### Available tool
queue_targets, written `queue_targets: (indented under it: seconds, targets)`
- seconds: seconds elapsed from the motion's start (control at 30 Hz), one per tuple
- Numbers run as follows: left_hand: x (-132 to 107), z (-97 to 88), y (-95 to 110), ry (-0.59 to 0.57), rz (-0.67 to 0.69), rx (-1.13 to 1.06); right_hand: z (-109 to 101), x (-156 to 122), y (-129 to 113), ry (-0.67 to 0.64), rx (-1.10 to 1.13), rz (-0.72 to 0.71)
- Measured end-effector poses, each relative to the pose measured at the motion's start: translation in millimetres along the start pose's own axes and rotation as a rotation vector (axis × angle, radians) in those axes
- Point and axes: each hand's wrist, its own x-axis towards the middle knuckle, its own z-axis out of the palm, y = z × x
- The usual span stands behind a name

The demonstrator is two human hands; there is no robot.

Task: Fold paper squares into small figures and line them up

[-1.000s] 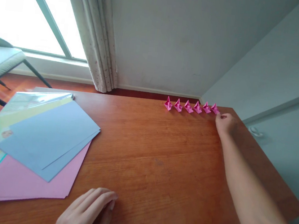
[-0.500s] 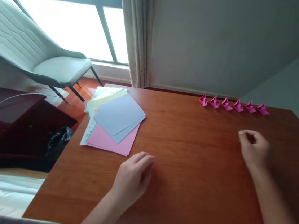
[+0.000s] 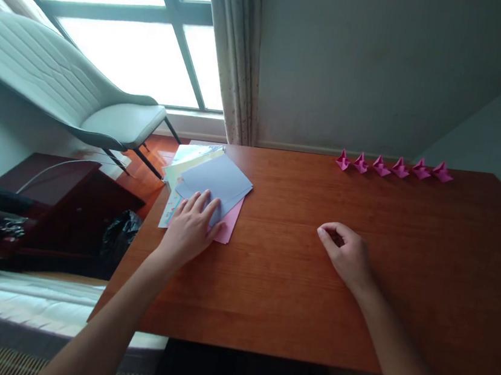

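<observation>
Two hands on worktop (image 3: 291, 302): left hand (image 3: 191, 227) lies flat, fingers spread, on the paper stack's (image 3: 220, 179) near corner at the left edge; right hand (image 3: 347, 255), loosely curled and empty, rests well to its right.

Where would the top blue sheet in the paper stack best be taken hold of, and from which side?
The blue sheet lies flat, and its right corner juts past the pink sheet below. Probably best to pinch that corner as the grip, coming from the right, since the left hand covers the near edge.
</observation>
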Motion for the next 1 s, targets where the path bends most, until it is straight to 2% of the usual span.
queue_targets:
  seconds: [0.37, 0.67, 1.0]
  targets:
    - [-22.5, 2.4, -1.6, 0.020, -0.022, 0.016, -1.1, 0.7, 2.5, -0.051, -0.024, -0.026]
    - [-44.0, -6.1, -8.1, 0.046, -0.020, 0.085, -1.8, 1.7, 6.6, -0.074, -0.045, -0.057]
    - [-40.3, -10.8, -11.0, 0.032, -0.013, 0.098, -2.2, 2.4, 5.5, -0.083, -0.075, -0.072]
